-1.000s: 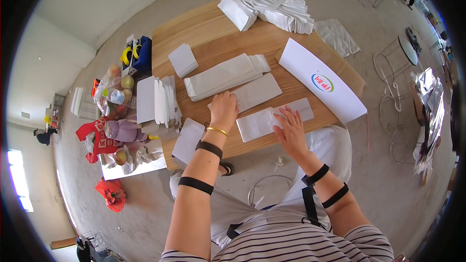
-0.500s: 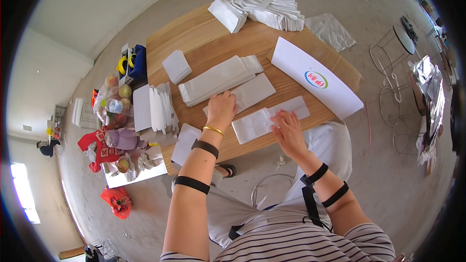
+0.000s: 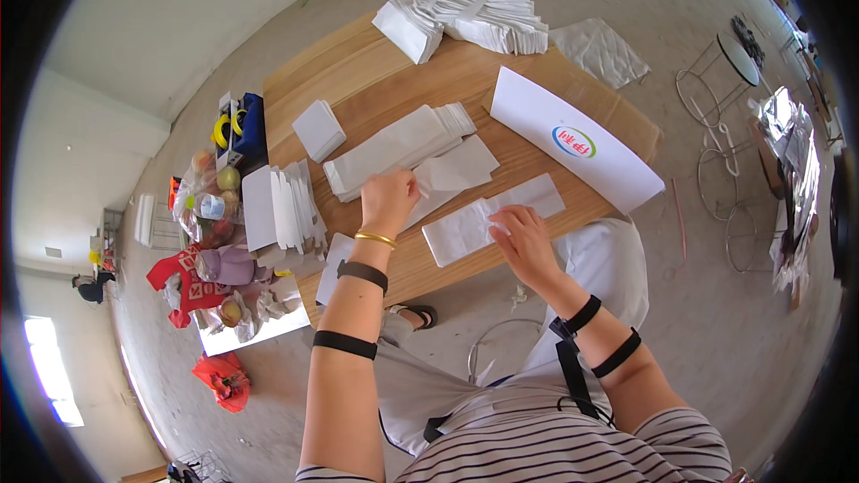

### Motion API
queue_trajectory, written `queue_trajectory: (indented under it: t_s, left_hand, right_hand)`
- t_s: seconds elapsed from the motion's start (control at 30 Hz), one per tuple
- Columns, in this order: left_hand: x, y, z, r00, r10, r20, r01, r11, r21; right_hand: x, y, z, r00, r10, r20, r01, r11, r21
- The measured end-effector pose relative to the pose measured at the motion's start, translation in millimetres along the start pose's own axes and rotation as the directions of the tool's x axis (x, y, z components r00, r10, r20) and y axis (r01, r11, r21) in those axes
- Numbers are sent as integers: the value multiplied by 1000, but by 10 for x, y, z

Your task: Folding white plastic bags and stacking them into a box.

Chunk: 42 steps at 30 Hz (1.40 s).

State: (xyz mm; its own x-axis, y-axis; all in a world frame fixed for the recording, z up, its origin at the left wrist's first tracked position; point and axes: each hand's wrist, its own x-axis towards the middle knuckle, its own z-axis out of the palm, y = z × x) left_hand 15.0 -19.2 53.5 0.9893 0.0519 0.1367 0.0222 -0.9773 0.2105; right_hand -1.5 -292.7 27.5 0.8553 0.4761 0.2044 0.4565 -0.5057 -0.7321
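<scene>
My left hand (image 3: 390,200) has its fingers pinched together on the near end of a thin white paper bag (image 3: 458,170); the fingertips are partly hidden. This bag lies just in front of a thick stack of white paper bags (image 3: 390,156). My right hand (image 3: 526,243) rests with loosely bent, spread fingers on another flat white paper bag (image 3: 455,234), close to the table's near edge. That bag shows a folded, overlapping part near the fingertips.
The wooden table (image 3: 358,63) bears a big bundle of white bags (image 3: 474,18), white cards (image 3: 319,130), a row of folded white pieces (image 3: 284,206) and a curved white board (image 3: 573,139). Left stand a blue tape holder (image 3: 246,130) and fruit bags (image 3: 210,201).
My left hand has drawn slightly left and closed into a pinch, and the bag by it now looks lifted and creased. The right hand has shifted slightly left along its bag.
</scene>
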Motion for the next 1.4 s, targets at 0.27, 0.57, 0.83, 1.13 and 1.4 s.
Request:
queue_trajectory:
  t_s: [0.27, 0.57, 0.83, 1.13, 1.4]
  left_hand:
    - [-231, 168, -622, 976, 81, -202, -94, 994, -53]
    - [-784, 217, -1197, 915, 26, -403, -66, 994, -87]
    - [-1022, 258, -1305, 935, -89, -345, 40, 988, -147]
    - [-1417, 305, -1110, 853, -301, -426, 166, 931, -325]
    - [-1929, -3, -370, 679, -711, -182, 173, 396, -902]
  right_hand:
    - [686, -258, 486, 713, 319, 625, -610, -157, 777]
    - [706, -364, 720, 728, 213, 651, -582, -308, 752]
    - [390, -964, 502, 855, 107, 508, -518, 246, 819]
    - [278, -623, 817, 889, 453, 61, -330, 543, 772]
    - [71, -387, 741, 877, 469, 108, -428, 657, 621]
